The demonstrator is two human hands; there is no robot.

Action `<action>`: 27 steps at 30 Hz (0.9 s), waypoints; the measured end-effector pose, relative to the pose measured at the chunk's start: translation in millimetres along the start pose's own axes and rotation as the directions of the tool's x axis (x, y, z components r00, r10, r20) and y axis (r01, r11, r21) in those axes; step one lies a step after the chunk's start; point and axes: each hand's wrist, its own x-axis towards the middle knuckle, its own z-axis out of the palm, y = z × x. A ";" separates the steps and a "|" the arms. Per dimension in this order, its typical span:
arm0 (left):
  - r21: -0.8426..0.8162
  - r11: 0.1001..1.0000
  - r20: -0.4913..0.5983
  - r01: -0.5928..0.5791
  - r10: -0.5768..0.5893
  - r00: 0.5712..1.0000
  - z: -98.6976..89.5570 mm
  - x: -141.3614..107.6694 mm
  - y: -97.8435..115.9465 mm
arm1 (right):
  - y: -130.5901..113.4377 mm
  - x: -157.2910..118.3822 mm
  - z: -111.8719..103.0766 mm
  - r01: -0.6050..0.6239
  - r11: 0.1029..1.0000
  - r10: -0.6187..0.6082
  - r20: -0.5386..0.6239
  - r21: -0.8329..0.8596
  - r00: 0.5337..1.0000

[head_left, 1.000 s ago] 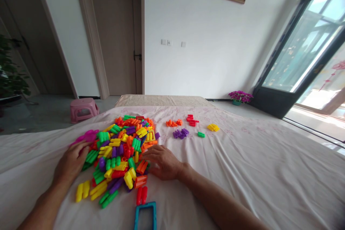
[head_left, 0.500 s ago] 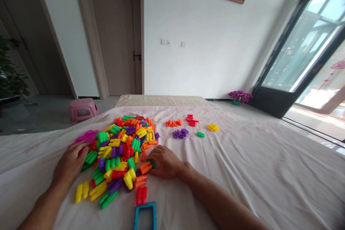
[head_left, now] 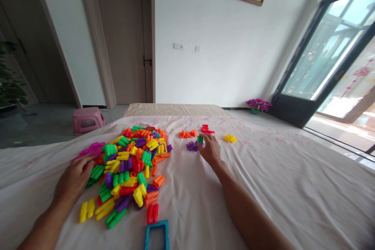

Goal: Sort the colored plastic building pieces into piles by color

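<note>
A mixed heap of plastic building blocks, shaped like joined bullet tubes in green, yellow, orange, red and purple, lies on the cloth. My left hand rests at the heap's left edge, beside a green block and magenta pieces; its fingers lie slightly apart with nothing visible in them. My right hand is over the small groups right of the heap, fingers closed on a green block. Under and around it are purple blocks, red blocks and a mostly covered green one.
Farther back lie orange blocks and, to the right, yellow blocks. A blue rectangular frame is at the near edge, below a red block. The pale cloth has folds. A pink stool stands beyond on the floor.
My right hand has moved from the heap's right side up and rightward to the small groups, carrying the green block. An orange block stays behind where it was. My left hand has barely moved.
</note>
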 end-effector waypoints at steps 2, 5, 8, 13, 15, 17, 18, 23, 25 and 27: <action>-0.007 1.000 -0.002 -0.007 0.007 1.000 -0.8 0.5 1.1 | 20.2 3.3 -2.5 -0.122 0.989 0.122 -0.002 -0.084 0.992; -0.002 1.000 0.000 -0.004 0.004 1.000 -2.0 1.1 3.3 | 42.2 4.3 -3.5 -0.261 0.948 0.266 0.004 -0.181 0.964; 0.004 1.000 0.014 -0.001 0.001 1.000 -2.7 1.0 4.8 | 53.8 3.4 -1.9 -0.338 0.913 0.358 0.052 -0.228 0.932; 0.015 1.000 0.039 0.026 -0.027 0.999 -4.2 -0.2 6.1 | 61.5 1.7 2.2 -0.357 0.904 0.396 0.144 -0.237 0.907; 0.013 1.000 0.045 0.026 -0.026 0.999 -5.0 -0.9 7.6 | 63.0 1.0 3.1 -0.369 0.900 0.405 0.133 -0.231 0.904; 0.016 0.999 0.042 0.033 -0.033 0.999 -5.8 -1.6 9.9 | 62.4 0.5 3.0 -0.378 0.898 0.408 0.106 -0.224 0.907; 0.019 0.999 0.042 0.040 -0.041 0.998 -6.0 -2.0 11.2 | 60.9 0.5 2.5 -0.375 0.902 0.399 0.081 -0.213 0.913; 0.027 0.998 0.034 0.052 -0.053 0.998 -5.6 -2.6 14.1 | 35.7 1.7 -1.1 -0.184 0.981 0.176 -0.126 -0.059 0.976; 0.022 0.999 0.020 0.045 -0.046 0.999 -5.0 -2.3 12.9 | 17.9 0.7 -0.6 -0.033 0.999 0.038 -0.145 0.037 0.989; 0.018 0.999 0.010 0.039 -0.039 0.999 -4.4 -2.0 11.2 | -2.8 -3.0 1.6 0.130 0.981 -0.113 -0.117 0.147 0.987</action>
